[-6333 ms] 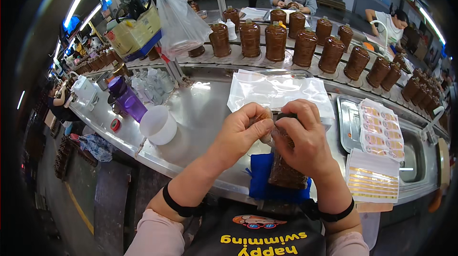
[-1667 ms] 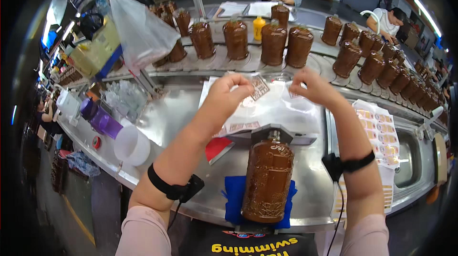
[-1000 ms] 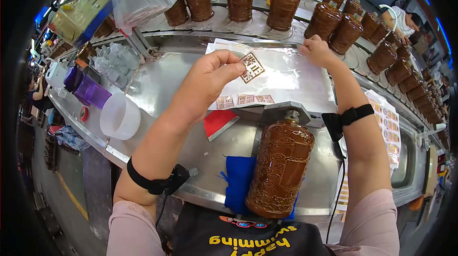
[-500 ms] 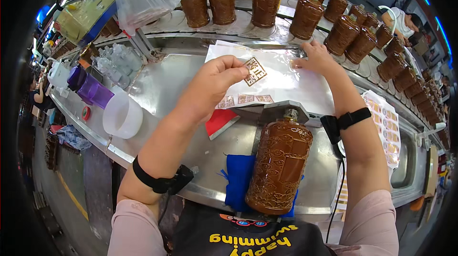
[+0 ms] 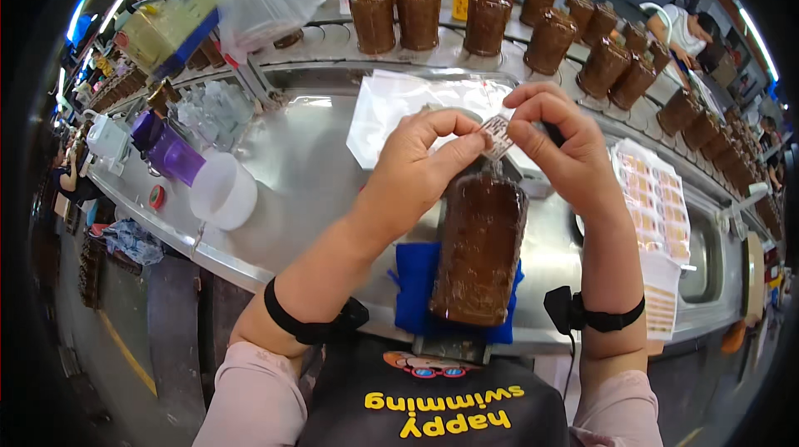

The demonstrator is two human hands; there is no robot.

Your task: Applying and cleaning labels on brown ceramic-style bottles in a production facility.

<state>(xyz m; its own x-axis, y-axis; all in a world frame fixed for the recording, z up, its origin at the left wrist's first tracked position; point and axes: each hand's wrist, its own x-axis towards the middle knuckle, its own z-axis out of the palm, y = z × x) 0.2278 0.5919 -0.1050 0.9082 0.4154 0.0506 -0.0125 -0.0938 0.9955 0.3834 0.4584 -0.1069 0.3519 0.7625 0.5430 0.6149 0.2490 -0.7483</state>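
Between thumb and forefinger, my left hand (image 5: 433, 156) pinches a small square label (image 5: 497, 138) with dark characters on a pale ground. My right hand (image 5: 568, 143) has its bent thumb and forefinger at the label's other edge, so both hands meet on it. Just below them a brown glass bottle (image 5: 478, 255) with a raised pattern lies on a blue cloth (image 5: 416, 285), its neck pointing away from me. The label hides part of the neck. White sheets (image 5: 379, 114) lie behind my hands.
Label sheets (image 5: 653, 197) lie at the right beside a sink (image 5: 709, 260). A white tub (image 5: 223, 196), a purple cup (image 5: 175, 156) and clear glass pieces (image 5: 218, 110) stand at the left. Several brown bottles (image 5: 419, 18) line the curved conveyor beyond. A co-worker (image 5: 687, 35) sits at the far right.
My left hand has brought the label right and down, over the bottle's neck. My right hand has left the white sheet and come to the label. The red piece is out of sight.
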